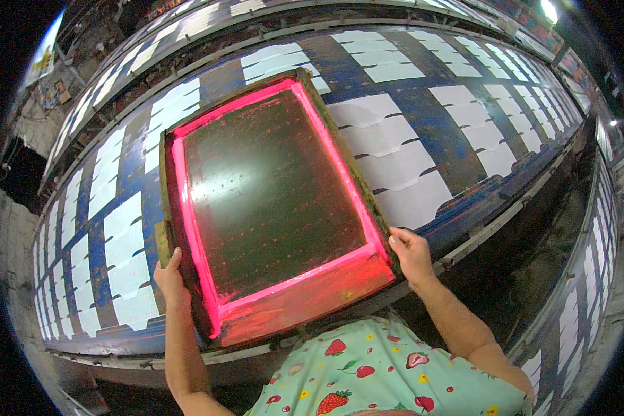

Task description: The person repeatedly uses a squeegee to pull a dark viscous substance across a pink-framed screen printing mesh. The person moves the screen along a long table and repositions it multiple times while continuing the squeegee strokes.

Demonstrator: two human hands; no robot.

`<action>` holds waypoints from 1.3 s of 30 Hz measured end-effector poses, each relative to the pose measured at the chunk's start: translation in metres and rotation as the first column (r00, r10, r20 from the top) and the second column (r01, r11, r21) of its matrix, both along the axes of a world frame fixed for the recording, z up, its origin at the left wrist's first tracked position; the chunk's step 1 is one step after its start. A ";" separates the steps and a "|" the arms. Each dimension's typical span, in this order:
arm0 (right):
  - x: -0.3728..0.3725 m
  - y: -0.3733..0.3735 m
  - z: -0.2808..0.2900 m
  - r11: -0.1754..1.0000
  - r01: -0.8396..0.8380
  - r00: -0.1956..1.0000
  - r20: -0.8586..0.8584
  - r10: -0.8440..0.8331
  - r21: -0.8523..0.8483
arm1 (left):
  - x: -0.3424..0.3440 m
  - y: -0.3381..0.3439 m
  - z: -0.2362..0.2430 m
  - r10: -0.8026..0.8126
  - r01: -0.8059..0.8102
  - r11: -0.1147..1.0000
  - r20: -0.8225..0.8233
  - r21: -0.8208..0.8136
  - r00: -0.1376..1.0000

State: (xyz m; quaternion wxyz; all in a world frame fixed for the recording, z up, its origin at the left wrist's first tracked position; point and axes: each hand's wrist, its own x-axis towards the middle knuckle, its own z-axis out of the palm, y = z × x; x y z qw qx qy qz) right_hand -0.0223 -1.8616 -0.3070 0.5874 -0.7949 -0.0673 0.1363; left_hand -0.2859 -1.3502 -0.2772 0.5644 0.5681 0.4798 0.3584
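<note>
A large screen printing frame [270, 187] is held between my two hands, tilted over the long printing table. Its dark mesh shines with reflected light, bright pink tape or ink borders it, and a red-smeared strip runs along the near end. My left hand [170, 279] grips the left rail near the close corner, thumb up along the edge. My right hand [410, 258] is closed on the right rail near its close corner. Both sets of fingers are partly hidden behind the rails. White cut pieces [388, 156] lie in columns beside and beyond the frame.
The long table [457, 177] has a blue and brown stained surface with a rail along its near edge. More white pieces [125, 263] lie in columns to the left. Another table with white pieces [579, 326] stands at the right, across a dark gap. A lamp [549, 10] shines overhead.
</note>
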 end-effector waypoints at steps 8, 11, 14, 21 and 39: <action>0.110 -0.112 0.001 0.998 0.063 0.998 -0.006 -0.063 -0.002 | 0.120 -0.135 -0.004 0.004 -0.011 0.998 0.111 0.060 0.994; 0.151 -0.164 -0.009 0.999 0.052 0.998 -0.047 -0.052 0.009 | 0.161 -0.187 -0.008 0.040 -0.041 0.998 0.039 0.037 0.998; 0.189 -0.205 -0.023 0.994 0.094 0.994 -0.059 -0.097 -0.050 | 0.197 -0.237 -0.018 0.042 -0.044 0.999 0.082 0.024 0.996; 0.242 -0.267 -0.032 0.997 0.069 0.995 -0.075 -0.072 -0.043 | 0.250 -0.291 -0.029 0.022 -0.029 0.998 0.110 0.058 0.994; 0.242 -0.285 0.003 0.887 -0.033 0.752 0.573 0.325 -0.460 | 0.271 -0.305 -0.041 0.001 0.002 0.999 -0.076 0.047 0.997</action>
